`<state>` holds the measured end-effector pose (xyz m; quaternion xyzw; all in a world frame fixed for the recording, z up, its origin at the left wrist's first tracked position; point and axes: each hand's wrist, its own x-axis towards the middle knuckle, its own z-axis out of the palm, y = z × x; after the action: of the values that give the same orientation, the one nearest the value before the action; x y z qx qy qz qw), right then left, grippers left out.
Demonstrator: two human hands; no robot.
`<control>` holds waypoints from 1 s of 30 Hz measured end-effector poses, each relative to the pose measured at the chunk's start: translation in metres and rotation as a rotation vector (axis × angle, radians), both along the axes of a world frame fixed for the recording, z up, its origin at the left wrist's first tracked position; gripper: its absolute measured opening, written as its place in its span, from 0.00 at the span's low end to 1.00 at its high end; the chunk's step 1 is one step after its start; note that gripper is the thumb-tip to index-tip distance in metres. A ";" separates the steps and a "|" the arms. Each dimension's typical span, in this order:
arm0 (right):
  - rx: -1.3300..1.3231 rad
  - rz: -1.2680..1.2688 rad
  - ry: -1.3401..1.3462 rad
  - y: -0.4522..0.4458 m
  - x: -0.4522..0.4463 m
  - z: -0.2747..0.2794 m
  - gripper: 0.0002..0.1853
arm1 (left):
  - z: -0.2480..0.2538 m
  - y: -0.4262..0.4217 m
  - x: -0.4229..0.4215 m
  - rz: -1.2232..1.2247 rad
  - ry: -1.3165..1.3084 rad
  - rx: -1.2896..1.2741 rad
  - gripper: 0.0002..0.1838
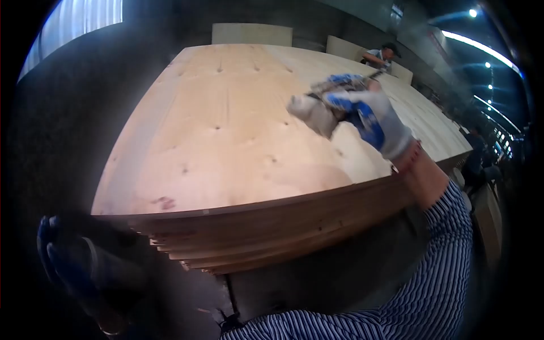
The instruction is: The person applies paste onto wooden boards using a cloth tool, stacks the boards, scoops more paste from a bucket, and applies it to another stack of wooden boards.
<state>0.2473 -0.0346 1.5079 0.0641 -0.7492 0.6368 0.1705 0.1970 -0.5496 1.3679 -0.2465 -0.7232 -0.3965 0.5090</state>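
Note:
My right hand (377,116), in a white glove with blue coating, is closed around a crumpled grey cloth (317,113) with blue patches. The cloth is over the top sheet of a stack of plywood (226,136), slightly blurred; whether it touches the surface I cannot tell. Knots and a reddish mark show in the pale wood. Off the stack's near left corner, low in the dark, is my left hand (71,263) in a blue-coated glove. Its fingers are stretched upward and hold nothing that I can see.
Uneven sheet edges (192,255) stick out under the stack's near left corner. Behind the stack, another person (382,56) in a dark cap leans over by more boards (252,34). Boards (487,215) also stand at the right. Lamps hang overhead.

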 end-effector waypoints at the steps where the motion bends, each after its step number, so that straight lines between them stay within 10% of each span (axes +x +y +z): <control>1: -0.068 0.034 -0.018 -0.002 -0.016 -0.002 0.15 | -0.014 -0.020 -0.007 0.114 0.068 -0.120 0.23; 5: -0.464 0.368 -0.159 -0.024 -0.099 -0.035 0.12 | -0.050 -0.078 -0.012 0.208 0.011 -0.024 0.22; 9: 0.056 -0.169 -0.113 -0.010 -0.204 -0.073 0.06 | -0.080 -0.138 -0.037 0.339 0.194 -0.374 0.20; 11: 0.638 -0.283 -0.119 -0.015 -0.212 -0.066 0.10 | -0.102 -0.164 -0.037 -0.011 -0.269 -0.025 0.18; 16: 0.716 -0.111 -0.194 -0.047 -0.110 -0.045 0.13 | -0.132 -0.099 -0.039 0.134 0.314 0.028 0.14; 18: 0.703 0.060 -0.168 -0.070 -0.119 -0.043 0.15 | -0.130 -0.074 -0.068 -0.289 -0.823 0.281 0.14; 19: 0.697 0.102 -0.150 -0.082 -0.124 -0.043 0.15 | -0.145 -0.066 -0.102 -0.352 -0.921 0.186 0.15; 23: 0.072 0.382 -0.367 -0.132 -0.083 -0.050 0.15 | -0.179 -0.022 -0.140 -0.609 -1.263 0.041 0.15; 30: -0.619 -0.090 -0.140 -0.138 0.042 -0.186 0.20 | -0.187 0.048 -0.183 -0.818 -1.500 -0.436 0.19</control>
<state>0.2894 -0.1722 1.3214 -0.0683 -0.5317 0.8292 0.1580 0.0139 -0.5015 1.1814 -0.2525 -0.7814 -0.4581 -0.3403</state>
